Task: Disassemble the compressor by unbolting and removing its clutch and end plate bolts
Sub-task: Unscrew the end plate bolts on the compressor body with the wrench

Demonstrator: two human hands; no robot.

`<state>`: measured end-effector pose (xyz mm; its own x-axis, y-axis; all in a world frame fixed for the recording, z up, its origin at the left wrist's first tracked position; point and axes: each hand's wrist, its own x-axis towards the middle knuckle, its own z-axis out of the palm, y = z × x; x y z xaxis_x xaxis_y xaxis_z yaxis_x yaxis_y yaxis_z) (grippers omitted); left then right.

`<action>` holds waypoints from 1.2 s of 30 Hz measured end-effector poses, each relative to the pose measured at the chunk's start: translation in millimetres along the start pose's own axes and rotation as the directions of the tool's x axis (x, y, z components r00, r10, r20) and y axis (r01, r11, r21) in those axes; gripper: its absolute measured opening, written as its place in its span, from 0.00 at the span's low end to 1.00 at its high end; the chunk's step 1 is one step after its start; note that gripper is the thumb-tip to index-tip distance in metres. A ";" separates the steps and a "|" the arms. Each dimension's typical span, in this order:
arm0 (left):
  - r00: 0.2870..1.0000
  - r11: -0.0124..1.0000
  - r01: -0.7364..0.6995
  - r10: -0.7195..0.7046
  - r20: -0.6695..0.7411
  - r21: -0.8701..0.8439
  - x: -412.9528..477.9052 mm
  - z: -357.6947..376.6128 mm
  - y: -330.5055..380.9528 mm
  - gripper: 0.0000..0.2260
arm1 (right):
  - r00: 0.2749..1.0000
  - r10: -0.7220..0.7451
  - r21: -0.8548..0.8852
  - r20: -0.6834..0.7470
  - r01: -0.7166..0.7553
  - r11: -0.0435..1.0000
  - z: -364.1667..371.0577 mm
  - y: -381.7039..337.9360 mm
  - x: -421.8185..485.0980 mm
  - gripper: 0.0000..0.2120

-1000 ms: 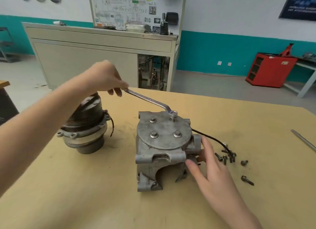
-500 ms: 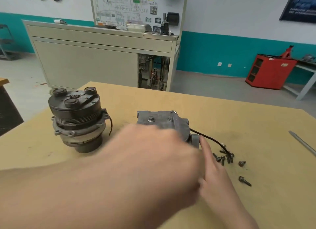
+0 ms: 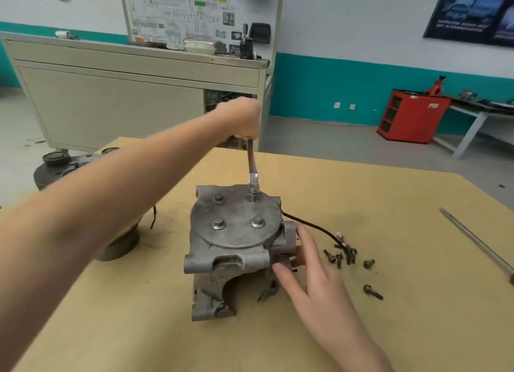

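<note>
Compressor body [image 3: 236, 260]: scuffed grey casting, standing on end at table centre, long axis vertical, round end plate [image 3: 236, 232] facing up. Three seated bolts [image 3: 218, 223] in plate. Far-right bolt [image 3: 253, 198] raised, wrench [image 3: 252, 163] ring on its head, handle pointing away from me. My left hand [image 3: 242, 118] curled round handle end. My right hand [image 3: 308, 274], fingers straight, pressing body's right flank. Loose bolts [image 3: 342, 256] to right; clutch [image 3: 55, 163] to left, behind my forearm. Tan table [image 3: 389, 316]; beige cabinet [image 3: 111, 102], teal-banded wall [image 3: 347, 88] beyond.
</note>
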<state>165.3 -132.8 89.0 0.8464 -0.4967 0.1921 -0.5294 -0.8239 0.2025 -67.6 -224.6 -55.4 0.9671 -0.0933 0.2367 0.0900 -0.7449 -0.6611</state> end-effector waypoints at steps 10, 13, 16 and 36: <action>0.959 0.961 0.269 -0.274 -0.077 -0.066 -186.8 -40.4 -112.3 0.17 | 0.999 0.054 -0.025 -0.001 -0.054 0.998 0.3 -6.8 -2.2 0.30; 0.967 0.982 0.184 -0.187 -0.174 -0.035 -221.3 -44.3 -93.8 0.20 | 0.998 0.067 0.022 -0.004 -0.067 0.997 0.7 -6.3 -2.7 0.29; 0.963 0.996 -0.010 -0.014 -0.269 -0.087 -241.5 -50.6 -71.5 0.14 | 0.998 0.067 0.023 -0.004 -0.067 0.998 0.4 -4.5 -3.8 0.29; 0.823 0.944 -0.305 0.194 -0.535 -0.126 -255.3 -26.2 -60.7 0.09 | 0.998 -0.048 -0.051 0.042 0.050 0.997 -38.5 -60.5 101.3 0.11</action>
<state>-20.2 51.1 52.9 0.5626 -0.4224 0.7106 -0.7649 -0.5921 0.2536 15.8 -214.4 36.0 0.9708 -0.0299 0.2380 0.1258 -0.7814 -0.6113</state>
